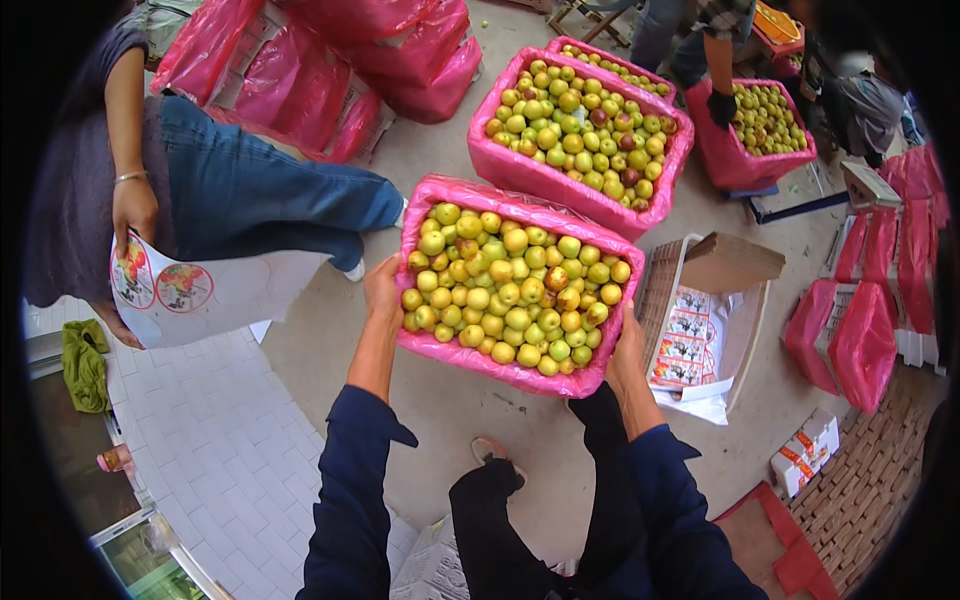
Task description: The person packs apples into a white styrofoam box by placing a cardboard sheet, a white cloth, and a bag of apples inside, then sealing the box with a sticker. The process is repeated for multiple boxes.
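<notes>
Between my two hands is a crate lined with pink plastic film (487,362), filled with yellow-green jujubes (517,289), a few of them browned. My left hand (383,289) grips its left end, and my right hand (627,346) grips the right end; the fingers of both are partly hidden by the crate. Just beyond it stands a larger-looking pink-lined crate (517,171) of the same fruit, some dark red. The near crate overlaps that one in the view, and I cannot tell whether they touch.
At left a person holds a sheet of round printed labels (225,292). A basket (664,285) with printed sheets and cardboard stands at right. Pink-wrapped stacks (300,82) rise at the back left. Another person's gloved hand (721,109) touches a farther fruit crate (727,161).
</notes>
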### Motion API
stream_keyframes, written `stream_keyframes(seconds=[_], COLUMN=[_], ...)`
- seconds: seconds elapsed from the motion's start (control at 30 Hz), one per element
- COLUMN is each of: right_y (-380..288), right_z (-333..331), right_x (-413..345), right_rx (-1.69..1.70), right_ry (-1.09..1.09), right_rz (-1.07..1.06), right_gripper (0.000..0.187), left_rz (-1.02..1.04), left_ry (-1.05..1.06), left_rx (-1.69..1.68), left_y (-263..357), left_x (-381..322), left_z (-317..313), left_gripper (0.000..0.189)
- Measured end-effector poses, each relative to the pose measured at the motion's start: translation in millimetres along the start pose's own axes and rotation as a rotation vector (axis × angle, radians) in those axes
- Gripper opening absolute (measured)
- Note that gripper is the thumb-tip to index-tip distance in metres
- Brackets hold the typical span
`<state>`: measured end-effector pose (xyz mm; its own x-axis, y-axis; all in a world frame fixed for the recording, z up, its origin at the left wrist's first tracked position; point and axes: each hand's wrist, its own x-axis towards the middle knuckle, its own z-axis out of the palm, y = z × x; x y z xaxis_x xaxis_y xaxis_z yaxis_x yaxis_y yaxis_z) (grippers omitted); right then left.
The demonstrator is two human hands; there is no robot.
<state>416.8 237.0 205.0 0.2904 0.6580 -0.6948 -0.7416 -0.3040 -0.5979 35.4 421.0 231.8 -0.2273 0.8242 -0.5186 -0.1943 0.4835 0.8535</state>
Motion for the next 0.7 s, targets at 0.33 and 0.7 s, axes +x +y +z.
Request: stream_keyframes(seconds=[0.33,0.7], right_y=[57.0,235.0], right_z=[-16.1,-95.3], right_x=[-201.7,-124.6], right_rx=[-0.163,-0.324], right_ry=[0.059,0.052], right_rz=[-0.098,0.119], right_gripper=[0.043,0.071], left_rz=[-0.065,-0.236], left_ry=[0.132,0.316], left_rx=[-0.248,-0.267], left_y=[-14.2,-256.2], left_x=[-176.2,-149.7], left_z=[-133.9,-281.4], left_gripper=[0.019,0.018])
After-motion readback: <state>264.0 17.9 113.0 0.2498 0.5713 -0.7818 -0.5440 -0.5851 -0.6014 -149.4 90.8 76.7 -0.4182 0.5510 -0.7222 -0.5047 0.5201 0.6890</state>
